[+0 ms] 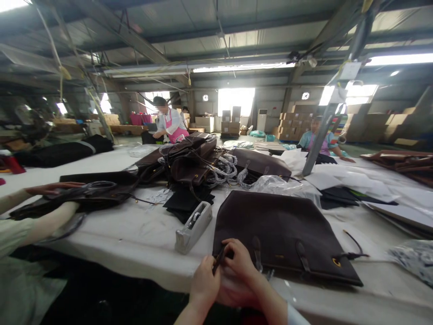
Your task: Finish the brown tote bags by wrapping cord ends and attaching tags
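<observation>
A dark brown leather bag [284, 230] lies flat on the white table [142, 234] in front of me. My left hand [204, 282] and my right hand [241, 262] meet at the bag's near left edge. Both are closed in a pinch on a thin dark strap [219, 258] of the bag. Two strap tabs [301, 257] and a gold ring [336, 262] show on the bag's near side. A cord [353, 246] trails from the ring to the right.
A grey tape dispenser [194, 226] sits left of the bag. A pile of brown bags [192, 164] and wrapped handles lies behind. A co-worker's arms [50, 216] rest on another bag at left. White paper [352, 180], a metal pole [321, 135] and seated people are beyond.
</observation>
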`<state>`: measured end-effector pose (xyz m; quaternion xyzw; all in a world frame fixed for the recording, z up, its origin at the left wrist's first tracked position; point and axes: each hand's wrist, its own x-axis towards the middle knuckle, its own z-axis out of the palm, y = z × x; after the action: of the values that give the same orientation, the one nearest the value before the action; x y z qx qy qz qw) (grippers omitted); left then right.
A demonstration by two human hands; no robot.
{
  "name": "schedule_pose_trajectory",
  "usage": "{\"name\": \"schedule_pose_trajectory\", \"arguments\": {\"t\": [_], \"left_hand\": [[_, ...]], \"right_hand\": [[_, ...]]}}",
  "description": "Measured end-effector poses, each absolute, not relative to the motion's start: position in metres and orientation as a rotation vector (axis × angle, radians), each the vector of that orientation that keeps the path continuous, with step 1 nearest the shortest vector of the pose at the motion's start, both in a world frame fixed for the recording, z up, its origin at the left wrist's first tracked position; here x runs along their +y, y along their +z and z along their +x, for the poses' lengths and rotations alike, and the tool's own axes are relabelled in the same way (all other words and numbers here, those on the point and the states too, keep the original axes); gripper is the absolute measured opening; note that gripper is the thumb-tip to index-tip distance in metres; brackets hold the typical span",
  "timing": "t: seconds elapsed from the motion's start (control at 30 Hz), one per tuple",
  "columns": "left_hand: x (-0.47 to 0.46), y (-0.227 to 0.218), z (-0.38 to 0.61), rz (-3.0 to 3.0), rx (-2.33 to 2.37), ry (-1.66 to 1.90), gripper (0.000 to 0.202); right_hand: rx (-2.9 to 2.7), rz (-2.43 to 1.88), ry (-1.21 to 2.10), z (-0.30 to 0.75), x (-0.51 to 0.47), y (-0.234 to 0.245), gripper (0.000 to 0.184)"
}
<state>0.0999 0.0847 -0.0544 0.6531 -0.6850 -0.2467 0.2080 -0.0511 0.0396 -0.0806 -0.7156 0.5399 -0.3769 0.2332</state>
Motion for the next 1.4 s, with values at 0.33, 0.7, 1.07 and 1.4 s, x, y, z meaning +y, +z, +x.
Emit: {"name": "schedule_pose_trajectory", "arguments": {"t": [0.33, 0.7, 1.07, 1.4], "left_hand": [[0.101, -0.053, 0.062, 1.742, -1.966, -0.59, 0.028], [0.055, -0.062, 0.092, 1.952, -1.533, -1.358, 0.029], [0.062, -0.066, 0.098, 1.686, -1.399, -1.842, 0.031], [0.084, -0.069, 0.105, 1.551, -1.307, -1.998, 0.034]], "right_hand": [[1.927, -1.975, -1.091, -0.036, 0.029, -0.087, 0.015], [1.505, -2.318, -0.437, -0.073, 0.04, -0.066, 0.077], [1.557, -2.457, -0.369, -0.082, 0.034, -0.07, 0.072], [1.596, -2.555, -0.286, -0.083, 0.034, -0.078, 0.067]]}}
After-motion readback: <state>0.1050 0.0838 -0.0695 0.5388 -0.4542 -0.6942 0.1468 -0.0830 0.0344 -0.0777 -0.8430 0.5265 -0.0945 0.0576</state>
